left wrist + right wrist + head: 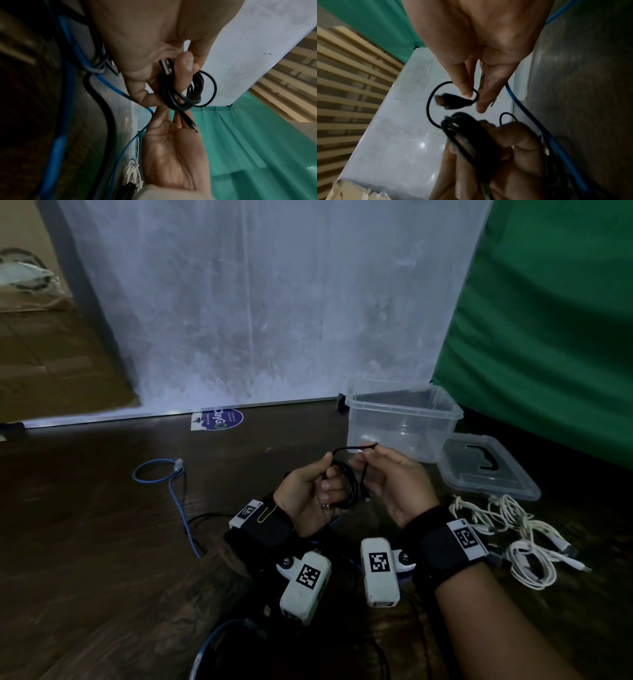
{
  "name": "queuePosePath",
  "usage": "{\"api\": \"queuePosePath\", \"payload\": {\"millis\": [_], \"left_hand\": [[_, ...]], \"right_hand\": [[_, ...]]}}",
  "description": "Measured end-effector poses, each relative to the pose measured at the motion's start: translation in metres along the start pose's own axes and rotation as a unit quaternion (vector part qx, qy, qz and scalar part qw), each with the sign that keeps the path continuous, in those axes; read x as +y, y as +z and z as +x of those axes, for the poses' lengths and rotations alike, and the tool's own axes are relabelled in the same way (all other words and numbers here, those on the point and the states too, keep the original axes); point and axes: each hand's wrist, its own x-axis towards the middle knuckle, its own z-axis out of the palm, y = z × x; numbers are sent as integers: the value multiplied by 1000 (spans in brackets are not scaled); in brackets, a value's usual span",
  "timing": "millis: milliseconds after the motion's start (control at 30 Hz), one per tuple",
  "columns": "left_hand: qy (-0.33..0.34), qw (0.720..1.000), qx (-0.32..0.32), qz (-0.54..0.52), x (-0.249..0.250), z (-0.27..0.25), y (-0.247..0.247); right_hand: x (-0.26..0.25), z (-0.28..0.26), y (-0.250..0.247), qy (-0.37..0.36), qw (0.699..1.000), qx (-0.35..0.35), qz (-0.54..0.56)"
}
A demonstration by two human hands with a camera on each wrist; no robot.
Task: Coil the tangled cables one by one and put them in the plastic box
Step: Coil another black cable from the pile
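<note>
Left hand (308,494) is gripping the coiled black cable (346,484) to keep loops together; right hand (387,474) is pinching its free end, likely wrapping the last turn.

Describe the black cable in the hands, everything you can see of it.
The black cable is thin, round and rubbery-looking, mostly wound into a small bundle of several loops. The left hand grips the bundle, with a flat USB plug pressed beside its thumb in the left wrist view. A free tail arcs up to the right hand, whose fingers pinch it near a small end plug. It hangs above the dark floor, just before the clear plastic box.
</note>
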Motion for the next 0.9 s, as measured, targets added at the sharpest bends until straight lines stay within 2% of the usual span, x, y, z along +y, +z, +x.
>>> {"api": "queuePosePath", "payload": {"millis": [133,267,433,700,900], "left_hand": [[13,999,17,-27,1,0,-2],[14,999,17,-28,1,0,-2],[7,1000,7,-20,1,-1,0],[-23,1000,6,10,1,-6,6],[-15,1000,12,-2,2,-6,4]], "right_hand": [[-2,4,-6,-51,991,63,-108],[-10,7,-19,-82,982,92,-140],[-10,3,-14,-66,988,66,-122],[-13,3,-14,-18,998,55,-29],[-11,2,-11,-16,998,50,-36]]}}
